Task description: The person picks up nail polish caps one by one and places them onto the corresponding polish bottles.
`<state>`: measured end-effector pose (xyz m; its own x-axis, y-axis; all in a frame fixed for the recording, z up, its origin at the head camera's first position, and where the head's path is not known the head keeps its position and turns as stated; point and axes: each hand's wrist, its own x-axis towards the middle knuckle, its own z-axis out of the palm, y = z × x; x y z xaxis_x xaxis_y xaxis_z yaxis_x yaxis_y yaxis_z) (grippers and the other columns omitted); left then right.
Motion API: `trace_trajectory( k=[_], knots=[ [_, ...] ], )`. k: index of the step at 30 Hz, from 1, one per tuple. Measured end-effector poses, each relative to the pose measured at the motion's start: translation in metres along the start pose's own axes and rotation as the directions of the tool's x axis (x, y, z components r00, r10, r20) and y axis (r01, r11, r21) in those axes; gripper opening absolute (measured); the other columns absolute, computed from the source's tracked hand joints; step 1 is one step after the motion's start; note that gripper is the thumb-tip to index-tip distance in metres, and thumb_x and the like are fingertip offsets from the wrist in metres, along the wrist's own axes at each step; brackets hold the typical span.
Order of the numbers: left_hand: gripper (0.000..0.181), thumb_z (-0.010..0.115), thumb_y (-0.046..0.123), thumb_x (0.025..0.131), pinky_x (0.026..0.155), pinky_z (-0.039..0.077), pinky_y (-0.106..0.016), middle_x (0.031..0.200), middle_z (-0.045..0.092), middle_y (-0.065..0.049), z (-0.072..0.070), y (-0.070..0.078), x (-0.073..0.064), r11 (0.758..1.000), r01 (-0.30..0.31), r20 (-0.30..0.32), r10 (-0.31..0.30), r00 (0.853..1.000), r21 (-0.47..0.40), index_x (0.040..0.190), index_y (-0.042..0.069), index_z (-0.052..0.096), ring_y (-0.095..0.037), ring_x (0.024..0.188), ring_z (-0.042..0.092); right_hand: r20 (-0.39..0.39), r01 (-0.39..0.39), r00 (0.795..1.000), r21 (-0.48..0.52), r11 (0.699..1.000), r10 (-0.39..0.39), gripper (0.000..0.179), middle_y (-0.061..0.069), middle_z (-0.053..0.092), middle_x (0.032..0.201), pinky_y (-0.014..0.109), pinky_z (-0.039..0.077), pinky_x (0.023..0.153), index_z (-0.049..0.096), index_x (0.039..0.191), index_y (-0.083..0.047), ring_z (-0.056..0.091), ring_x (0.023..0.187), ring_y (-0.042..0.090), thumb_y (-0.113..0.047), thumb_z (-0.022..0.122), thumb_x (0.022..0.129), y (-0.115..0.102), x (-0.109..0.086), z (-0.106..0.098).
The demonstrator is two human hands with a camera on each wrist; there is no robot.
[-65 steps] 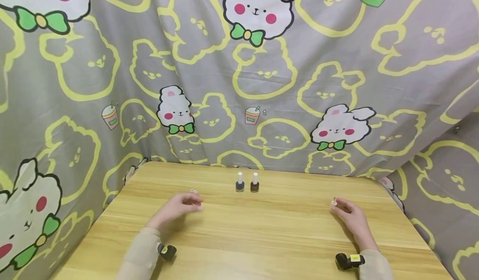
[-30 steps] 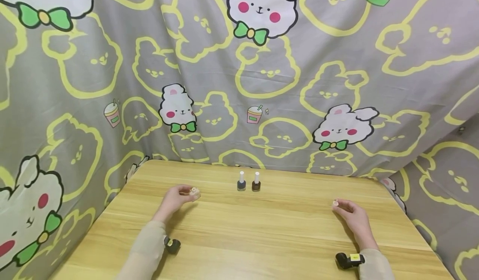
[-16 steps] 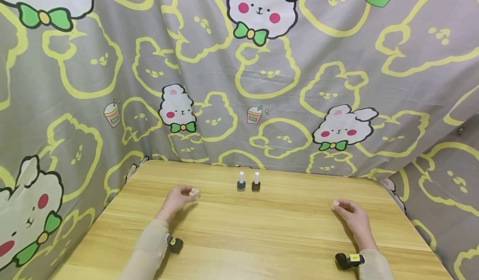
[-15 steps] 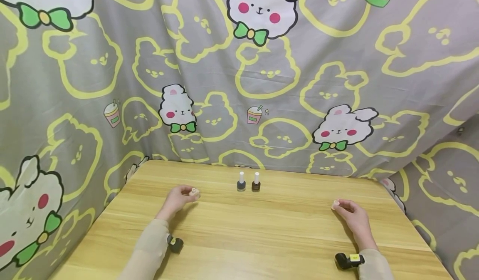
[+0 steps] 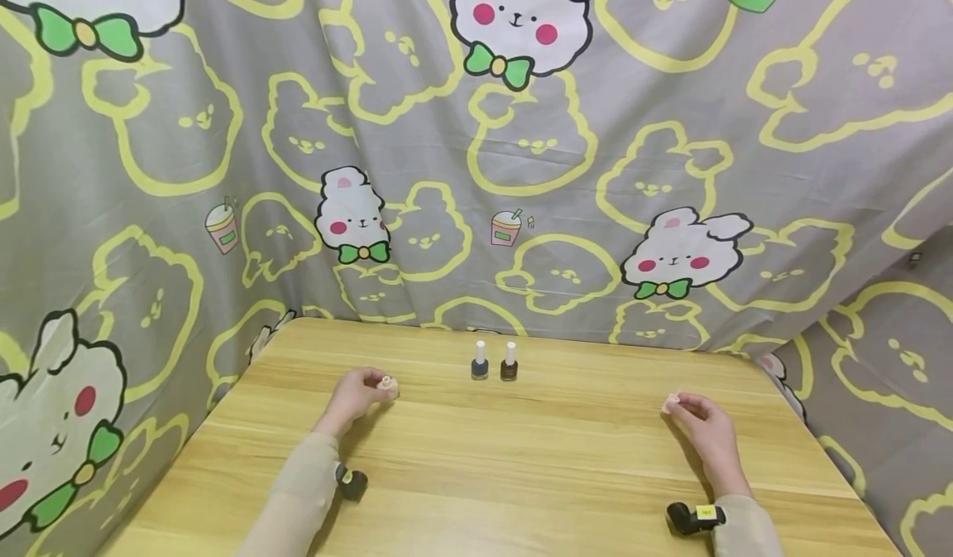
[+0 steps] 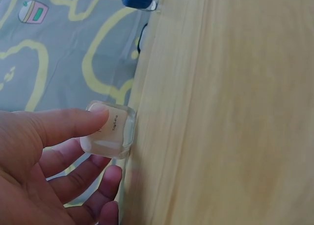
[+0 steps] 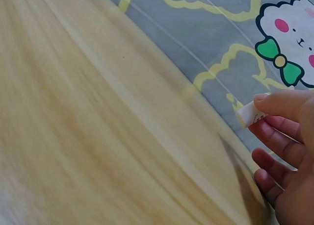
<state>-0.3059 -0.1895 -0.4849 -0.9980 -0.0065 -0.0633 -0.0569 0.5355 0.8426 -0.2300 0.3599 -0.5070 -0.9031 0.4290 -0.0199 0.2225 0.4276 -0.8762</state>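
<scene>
My left hand (image 5: 354, 398) pinches a small capless nail polish bottle (image 6: 112, 137) of pale pink-beige polish between thumb and fingers. In the head view that bottle stands upright close over the left part of the table, its neck uncovered. In the left wrist view the thumb covers part of its printed label. Over on the right, my right hand (image 5: 709, 431) pinches a white nail polish cap (image 7: 248, 114) by thumb and index finger. The cap is tilted, with small print on its side, and its other end is hidden by the fingers.
Two capped nail polish bottles stand upright near the table's back edge: a dark blue bottle (image 5: 480, 368) and a dark brown bottle (image 5: 509, 368), both with white caps. A grey patterned curtain (image 5: 551, 176) hangs behind and beside the wooden table (image 5: 506, 474).
My left hand, earlier in front of the pale bottle with fingers apart, has taken hold of it. My right hand has kept the cap and turned it slightly.
</scene>
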Motion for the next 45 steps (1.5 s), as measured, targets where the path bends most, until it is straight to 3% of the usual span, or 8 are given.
trace_trajectory(
  k=[9,19,29,38,45],
  knots=[
    [0.035,0.078,0.008,0.077,0.072,0.049,-0.026,0.1,0.068,-0.016,0.005,0.004,-0.002,0.999,-0.035,0.007,0.035,0.999,0.007,0.108,-0.004,0.065,-0.021,0.088,0.062,-0.001,0.016,1.0,0.047,0.999,-0.016,0.056,-0.034,0.055,0.083,0.003,0.04,0.075,0.054,0.13,0.002,0.047,0.08,-0.02,-0.036,0.068,0.091,-0.006,-0.002,-0.001],
    [0.028,0.077,0.006,0.078,0.07,0.047,-0.027,0.094,0.069,-0.012,0.017,0.017,-0.009,0.995,-0.099,0.002,0.099,0.995,0.004,0.103,-0.002,0.068,-0.019,0.084,0.061,-0.003,0.038,0.999,0.027,0.999,-0.038,0.056,-0.035,0.052,0.086,0.011,0.039,0.081,0.055,0.13,-0.001,0.045,0.086,-0.017,-0.039,0.067,0.091,-0.017,-0.006,-0.001],
    [0.026,0.078,0.01,0.078,0.072,0.048,-0.027,0.092,0.07,-0.006,0.033,0.038,-0.02,0.992,-0.125,0.007,0.125,0.992,0.017,0.102,0.003,0.069,-0.016,0.083,0.061,-0.019,0.108,0.994,0.038,0.993,-0.108,0.051,-0.038,0.05,0.087,0.008,0.039,0.079,0.057,0.125,-0.001,0.045,0.091,-0.015,-0.037,0.067,0.091,-0.027,-0.009,-0.002],
    [0.024,0.08,0.01,0.076,0.069,0.049,-0.027,0.087,0.071,-0.005,0.048,0.055,-0.027,0.981,-0.196,0.018,0.195,0.981,0.0,0.098,0.002,0.07,-0.014,0.077,0.061,-0.013,0.168,0.986,-0.001,0.986,-0.168,0.045,-0.027,0.06,0.101,0.011,0.038,0.079,0.061,0.12,-0.006,0.043,0.096,-0.014,-0.04,0.067,0.091,-0.04,-0.015,-0.004],
    [0.025,0.079,0.011,0.077,0.07,0.049,-0.026,0.089,0.071,-0.005,0.058,0.064,-0.029,0.974,-0.226,0.043,0.225,0.973,0.0,0.099,0.004,0.071,-0.014,0.078,0.062,-0.005,0.245,0.97,0.014,0.969,-0.245,0.044,-0.036,0.053,0.093,0.006,0.04,0.078,0.06,0.12,-0.002,0.045,0.093,-0.019,-0.034,0.067,0.092,-0.05,-0.021,-0.001]
  ],
)
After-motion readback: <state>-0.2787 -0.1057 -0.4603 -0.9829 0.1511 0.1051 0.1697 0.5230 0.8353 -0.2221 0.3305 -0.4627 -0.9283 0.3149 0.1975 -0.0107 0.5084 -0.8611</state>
